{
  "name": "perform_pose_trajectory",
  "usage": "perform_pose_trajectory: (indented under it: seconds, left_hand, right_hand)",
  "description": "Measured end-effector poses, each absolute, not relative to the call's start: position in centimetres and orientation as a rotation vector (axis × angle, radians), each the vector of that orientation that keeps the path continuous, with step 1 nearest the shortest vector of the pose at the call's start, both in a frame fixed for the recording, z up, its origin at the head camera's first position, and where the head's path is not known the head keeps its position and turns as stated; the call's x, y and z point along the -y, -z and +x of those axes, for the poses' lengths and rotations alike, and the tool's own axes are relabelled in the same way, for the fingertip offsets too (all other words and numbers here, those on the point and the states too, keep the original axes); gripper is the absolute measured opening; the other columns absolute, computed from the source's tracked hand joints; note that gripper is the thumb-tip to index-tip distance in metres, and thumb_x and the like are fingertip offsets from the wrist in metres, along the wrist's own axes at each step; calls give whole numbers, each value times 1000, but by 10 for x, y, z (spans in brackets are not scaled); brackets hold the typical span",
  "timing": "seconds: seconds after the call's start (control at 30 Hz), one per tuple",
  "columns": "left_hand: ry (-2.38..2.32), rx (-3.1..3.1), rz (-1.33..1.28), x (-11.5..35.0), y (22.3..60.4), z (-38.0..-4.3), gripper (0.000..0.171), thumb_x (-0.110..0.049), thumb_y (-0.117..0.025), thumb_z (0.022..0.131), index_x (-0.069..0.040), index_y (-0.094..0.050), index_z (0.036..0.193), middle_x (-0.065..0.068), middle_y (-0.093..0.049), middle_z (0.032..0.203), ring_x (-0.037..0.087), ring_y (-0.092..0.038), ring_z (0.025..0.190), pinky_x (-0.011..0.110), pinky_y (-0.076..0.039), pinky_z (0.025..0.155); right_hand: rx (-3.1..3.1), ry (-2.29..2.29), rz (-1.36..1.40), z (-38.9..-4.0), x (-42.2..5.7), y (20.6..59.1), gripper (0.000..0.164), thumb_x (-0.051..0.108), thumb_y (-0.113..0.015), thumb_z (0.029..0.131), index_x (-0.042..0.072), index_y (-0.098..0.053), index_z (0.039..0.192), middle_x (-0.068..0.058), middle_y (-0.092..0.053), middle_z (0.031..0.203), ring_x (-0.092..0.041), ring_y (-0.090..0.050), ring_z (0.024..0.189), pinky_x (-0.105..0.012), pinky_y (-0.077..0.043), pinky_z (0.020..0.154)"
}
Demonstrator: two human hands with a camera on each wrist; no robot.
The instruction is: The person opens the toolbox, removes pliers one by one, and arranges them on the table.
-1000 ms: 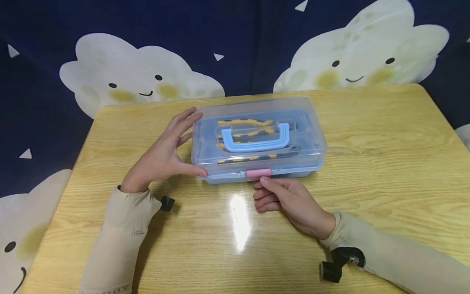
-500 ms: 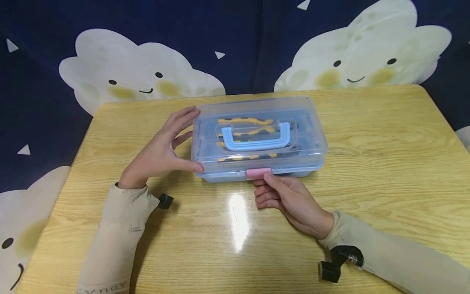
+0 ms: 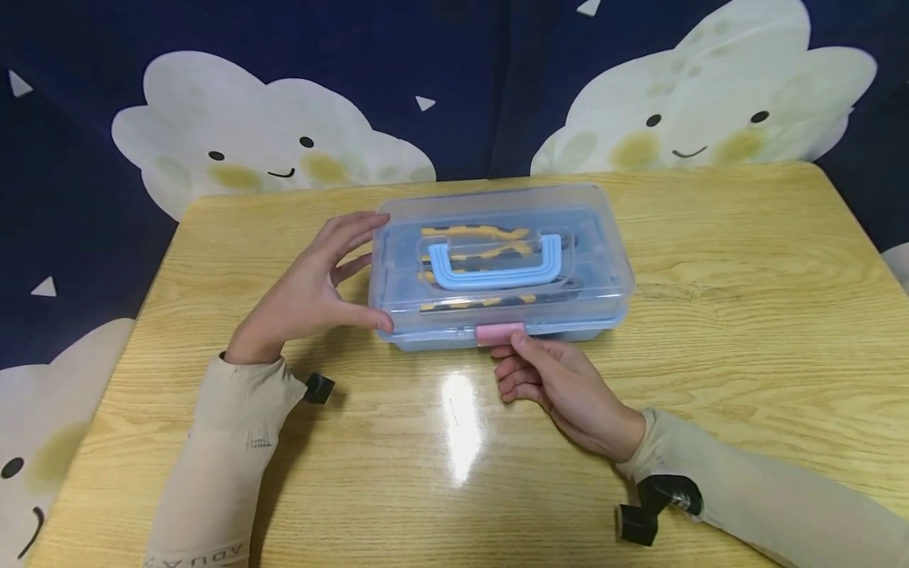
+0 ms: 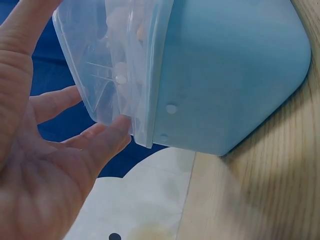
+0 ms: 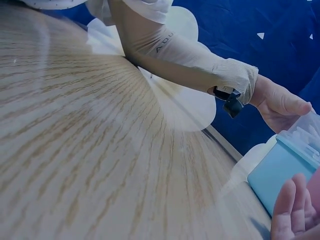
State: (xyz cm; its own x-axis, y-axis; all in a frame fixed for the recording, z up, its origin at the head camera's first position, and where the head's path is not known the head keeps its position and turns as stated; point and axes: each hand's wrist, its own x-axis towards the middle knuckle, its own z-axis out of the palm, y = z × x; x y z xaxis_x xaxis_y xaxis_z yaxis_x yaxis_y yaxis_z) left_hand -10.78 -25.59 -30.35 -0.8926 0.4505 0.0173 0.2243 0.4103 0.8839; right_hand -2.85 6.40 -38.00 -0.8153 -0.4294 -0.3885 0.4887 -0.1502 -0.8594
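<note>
Your left hand [image 3: 304, 293] spreads wide around the left end of a plastic carry case [image 3: 433, 341], thumb at the near corner and fingers reaching toward the far one, holding it between them. Seen from the left wrist, a fingertip touches the edge of the clear lid [image 3: 600, 272], which sits down on the light-blue base. Your right hand [image 3: 574, 390] pinches the right end of the pink latch [image 3: 495, 334] at the middle of the case's front, thumb on its face and the other fingers bent in below.

The case lies flat toward the far side of a wood-grain table [image 3: 746, 355], its blue handle [image 3: 497, 280] folded down toward you on top. Through the lid show several slender yellow-and-black items [image 3: 472, 233], lying lengthwise and too hazy to identify. Beige sleeves [image 3: 220, 457] cover both your forearms, each with a black wrist-mounted device [image 3: 319, 389] at the cuff. Behind the table hangs a navy cloth [image 3: 469, 47] printed with smiling white clouds [image 3: 270, 118] and small white triangles [image 3: 424, 103].
</note>
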Motion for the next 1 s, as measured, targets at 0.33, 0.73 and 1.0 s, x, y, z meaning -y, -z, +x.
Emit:
perform_pose_trajectory:
  seconds: [0.33, 0.73, 1.0]
  left_hand:
    - [-1484, -2434, 581, 255, 303, -107, 113, -6, -98, 66, -25, -37, 160, 0, -31, 161, 21, -31, 155, 39, -40, 127]
    - [-1495, -2427, 578, 255, 302, -108, 112, -7, -98, 67, -25, -38, 160, 0, -30, 161, 21, -32, 154, 40, -40, 127]
    - [-1483, -2433, 580, 257, 303, -107, 110, -7, -97, 68, -24, -39, 159, -1, -31, 161, 21, -31, 154, 39, -40, 127]
  right_hand:
    - [-1536, 2017, 64, -29, -64, 379, 63, 43, -48, 110, -16, -52, 130, 0, -68, 94, -9, -68, 81, -24, -65, 78]
    - [-1555, 2005, 111, -29, -64, 379, 57, 39, -50, 110, -14, -55, 129, -2, -69, 95, -11, -69, 81, -24, -65, 78]
    - [-1528, 2035, 109, -29, -62, 381, 61, 40, -52, 109, -16, -53, 134, -1, -72, 93, -11, -71, 80, -25, -66, 78]
